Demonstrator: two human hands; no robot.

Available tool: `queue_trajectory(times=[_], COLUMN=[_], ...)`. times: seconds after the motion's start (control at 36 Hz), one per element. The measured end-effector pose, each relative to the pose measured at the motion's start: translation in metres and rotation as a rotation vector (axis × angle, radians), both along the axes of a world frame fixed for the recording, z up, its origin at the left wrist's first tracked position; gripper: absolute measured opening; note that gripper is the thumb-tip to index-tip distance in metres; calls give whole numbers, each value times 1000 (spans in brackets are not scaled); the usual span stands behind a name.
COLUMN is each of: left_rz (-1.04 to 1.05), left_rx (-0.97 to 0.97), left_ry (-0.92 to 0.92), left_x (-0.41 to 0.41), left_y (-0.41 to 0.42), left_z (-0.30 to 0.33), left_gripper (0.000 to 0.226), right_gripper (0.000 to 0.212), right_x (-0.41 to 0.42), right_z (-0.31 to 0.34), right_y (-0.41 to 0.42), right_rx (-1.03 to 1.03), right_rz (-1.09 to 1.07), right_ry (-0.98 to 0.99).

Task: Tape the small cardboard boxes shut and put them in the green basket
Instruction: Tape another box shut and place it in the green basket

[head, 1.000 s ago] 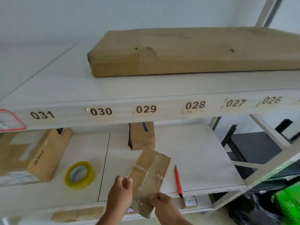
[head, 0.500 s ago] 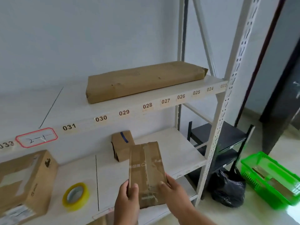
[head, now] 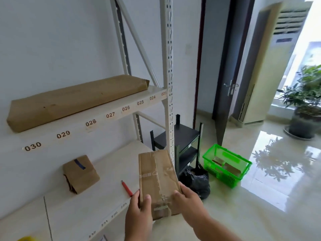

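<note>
I hold a flat taped cardboard box [head: 157, 178] in front of me, above the shelf's front edge. My left hand [head: 139, 213] grips its near left corner, thumb on top. My right hand [head: 187, 200] grips its near right side. The green basket [head: 225, 164] stands on the floor to the right, past the rack post, with cardboard boxes inside. Another small cardboard box [head: 80, 173] with a blue mark lies on the lower shelf [head: 107, 173]. A sliver of the yellow tape roll [head: 26, 238] shows at the bottom left edge.
A red utility knife [head: 126, 188] lies on the lower shelf. A long brown parcel [head: 74, 100] rests on the upper shelf. The white rack post [head: 169, 84], a black low shelf [head: 184, 136] and a black bag [head: 196, 181] stand between me and the basket. Glossy floor and a potted plant [head: 305, 105] lie to the right.
My view has swung right, away from the shelf toward the floor and basket. The box has come off the shelf and moved right, held in both hands.
</note>
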State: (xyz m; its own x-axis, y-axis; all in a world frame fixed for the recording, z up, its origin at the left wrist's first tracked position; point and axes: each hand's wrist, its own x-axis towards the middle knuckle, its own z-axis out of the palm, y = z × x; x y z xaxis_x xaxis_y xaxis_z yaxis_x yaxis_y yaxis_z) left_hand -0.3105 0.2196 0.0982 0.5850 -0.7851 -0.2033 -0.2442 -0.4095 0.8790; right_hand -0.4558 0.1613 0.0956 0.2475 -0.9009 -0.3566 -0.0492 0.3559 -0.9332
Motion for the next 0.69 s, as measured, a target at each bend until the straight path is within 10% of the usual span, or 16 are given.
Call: queue_trajectory(times=[0.69], left_rz=[-324], left_rx=[-68], left_ry=[3], left_x=[-361], left_y=[-112], left_z=[-7], left_gripper=[45], right_gripper=[40], right_x=[-370], right_z=[18], right_y=[-46], right_rx=[-57], right_rz=[-348], right_ry=[16])
